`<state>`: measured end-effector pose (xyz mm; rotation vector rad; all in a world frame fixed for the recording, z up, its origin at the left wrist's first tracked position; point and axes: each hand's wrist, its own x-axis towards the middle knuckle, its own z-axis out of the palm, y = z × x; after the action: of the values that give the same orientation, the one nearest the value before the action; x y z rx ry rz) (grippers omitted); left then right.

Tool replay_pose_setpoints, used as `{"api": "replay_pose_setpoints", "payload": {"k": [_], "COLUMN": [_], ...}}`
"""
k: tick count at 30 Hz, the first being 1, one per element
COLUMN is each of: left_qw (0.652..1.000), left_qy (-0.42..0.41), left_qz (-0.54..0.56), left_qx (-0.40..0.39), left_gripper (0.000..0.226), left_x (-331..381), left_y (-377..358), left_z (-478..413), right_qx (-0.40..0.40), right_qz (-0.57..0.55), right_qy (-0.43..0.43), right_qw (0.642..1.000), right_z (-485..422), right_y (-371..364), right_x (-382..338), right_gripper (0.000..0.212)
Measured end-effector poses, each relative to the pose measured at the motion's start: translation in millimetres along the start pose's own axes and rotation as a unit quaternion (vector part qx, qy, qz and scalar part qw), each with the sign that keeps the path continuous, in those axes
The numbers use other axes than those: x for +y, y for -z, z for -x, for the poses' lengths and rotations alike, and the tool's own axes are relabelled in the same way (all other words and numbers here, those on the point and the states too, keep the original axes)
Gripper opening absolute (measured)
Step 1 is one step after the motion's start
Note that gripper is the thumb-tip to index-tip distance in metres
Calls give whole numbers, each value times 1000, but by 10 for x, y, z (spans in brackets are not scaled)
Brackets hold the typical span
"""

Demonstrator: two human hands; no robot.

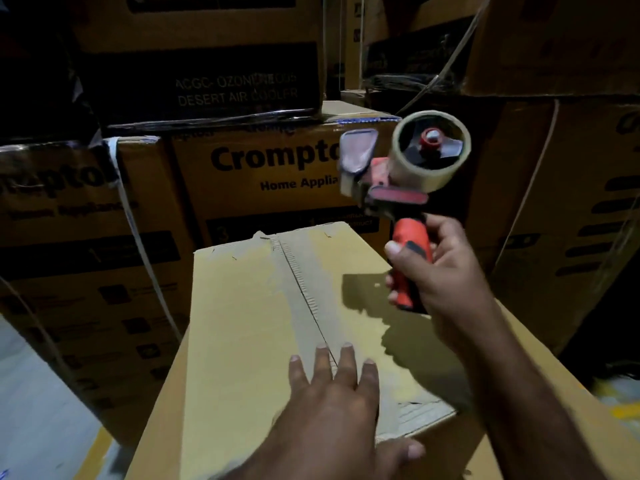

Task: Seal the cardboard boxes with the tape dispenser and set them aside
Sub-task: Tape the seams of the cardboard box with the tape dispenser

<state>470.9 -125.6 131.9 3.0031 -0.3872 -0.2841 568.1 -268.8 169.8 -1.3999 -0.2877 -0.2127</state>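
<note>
Premises: a warehouse or stockroom. Printed appliance cartons [277, 168] are stacked high on all sides, one marked "Desert Air Cooler", some bound with strapping [138, 237]. The bare floor [34, 393] carries a yellow line [100, 445].

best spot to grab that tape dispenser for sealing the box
Grip the orange handle of the tape dispenser, coming from its rear, wrapping fingers round it as the right hand does. The handle sticks out below the tape roll, away from the front flap, so the taping end stays free.
</note>
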Motion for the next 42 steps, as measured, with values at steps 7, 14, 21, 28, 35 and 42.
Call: {"api": "replay_pose_setpoints", "payload": {"k": [7,14,21,28,35,42], "left_qw": [588,495,454,547,738,861], "left_qy": [120,68,133,142,164,170], "left_qz": [771,861,880,818,644,456], "left_qx": [215,89,41,106,115,148], "left_gripper": [59,68,65,7,14,7], "left_x": [-1144,-1280,-1433,-1687,-2153,-2441], "left_y": [792,898,912,1206,1556,1251], "left_z": [-368,-650,-868,-1170,-1432,-2056], "right_qx": [-1,-11,19,34,26,-4], "right_qz": [278,424,420,415,458,467], "right_qy": [84,120,125,119,103,8], "right_qw": [957,898,899,902,882,884], "right_z": [335,380,288,57,-325,-492], "right_y": [-395,-533,-607,-832,-1043,-1219], "right_x": [443,406,331,201,171,512], "right_gripper": [53,68,68,70,68,66]}}
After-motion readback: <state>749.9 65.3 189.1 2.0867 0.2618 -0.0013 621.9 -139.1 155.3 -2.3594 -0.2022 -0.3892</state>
